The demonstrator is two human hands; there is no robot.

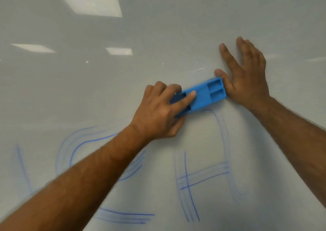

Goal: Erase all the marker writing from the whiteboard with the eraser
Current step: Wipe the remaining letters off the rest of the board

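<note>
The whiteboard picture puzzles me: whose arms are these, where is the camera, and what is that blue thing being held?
There is no machine here; a person works with two bare hands. The one picture comes from a wide-angle camera worn on the person's head, looking forward and down, so both forearms reach in from the bottom edge.

The surface is a glossy white whiteboard; the pale rectangles on it are reflected ceiling lights. The left hand grips a blue rectangular plastic eraser and holds it against the board. The right hand lies flat on the board with straight fingers, its thumb touching the eraser's end.

Blue marker lines, some sharp and some smeared, cover the lower part of the board. The area above the eraser looks free of writing.
</note>
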